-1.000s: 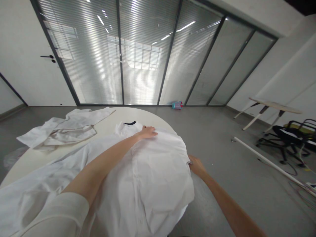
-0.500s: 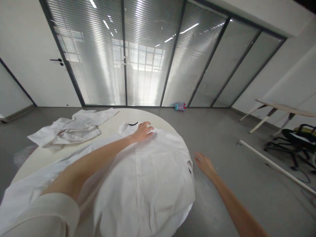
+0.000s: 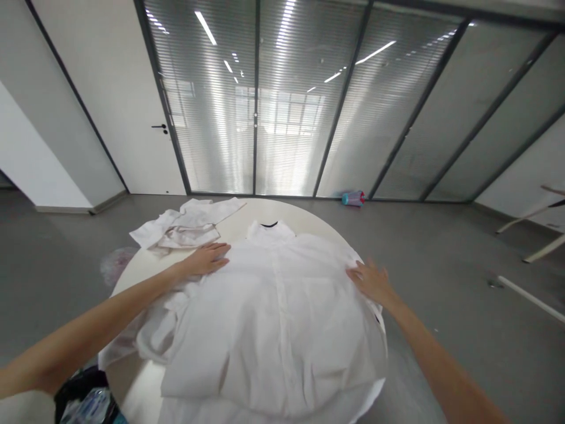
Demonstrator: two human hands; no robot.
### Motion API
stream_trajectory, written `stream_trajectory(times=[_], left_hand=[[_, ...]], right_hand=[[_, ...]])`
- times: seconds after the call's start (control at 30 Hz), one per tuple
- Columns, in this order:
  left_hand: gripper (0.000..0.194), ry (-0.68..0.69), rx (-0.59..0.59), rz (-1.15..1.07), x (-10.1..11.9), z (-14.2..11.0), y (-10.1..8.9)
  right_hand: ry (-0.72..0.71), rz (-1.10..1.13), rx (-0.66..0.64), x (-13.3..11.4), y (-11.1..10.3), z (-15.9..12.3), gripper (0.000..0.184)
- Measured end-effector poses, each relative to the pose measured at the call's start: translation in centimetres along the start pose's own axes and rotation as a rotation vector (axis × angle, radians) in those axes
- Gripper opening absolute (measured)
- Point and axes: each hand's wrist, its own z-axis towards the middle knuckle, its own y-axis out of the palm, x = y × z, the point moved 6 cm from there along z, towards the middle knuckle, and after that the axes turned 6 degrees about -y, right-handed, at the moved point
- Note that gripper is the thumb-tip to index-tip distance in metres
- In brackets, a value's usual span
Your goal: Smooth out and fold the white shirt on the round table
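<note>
Glass partitions with blinds stand behind the round table (image 3: 238,215); grey floor surrounds it. On the table, the left hand (image 3: 206,259) and right hand (image 3: 369,280) press a white shirt (image 3: 282,318), fingers released flat; another shirt (image 3: 189,227) lies beyond.

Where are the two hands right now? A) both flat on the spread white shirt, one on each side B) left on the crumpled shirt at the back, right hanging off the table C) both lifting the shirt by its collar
A: the left hand and right hand lie palm-down, fingers open, on opposite sides of the spread white shirt on the round table.
</note>
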Motion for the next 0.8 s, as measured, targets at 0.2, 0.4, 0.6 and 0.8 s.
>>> stream_trajectory(times=[0.2, 0.4, 0.6, 0.8], left_hand=[[0.06, -0.112, 0.08, -0.013, 3.9, 2.7, 1.5], [0.076, -0.043, 0.012, 0.035, 4.5, 3.5, 4.0], [0.07, 0.006, 0.103, -0.116, 4.4, 4.9, 2.5], [0.039, 0.043, 0.244, -0.323, 5.1, -1.7, -4.3]], right_hand=[[-0.278, 0.104, -0.093, -10.6, 0.6, 4.7, 0.069], [-0.236, 0.067, -0.096, -13.3, 3.8, 7.9, 0.068], [-0.275, 0.252, 0.012, -14.1, 1.5, 7.8, 0.046], [-0.245, 0.427, 0.101, -10.7, -2.2, 4.4, 0.036]])
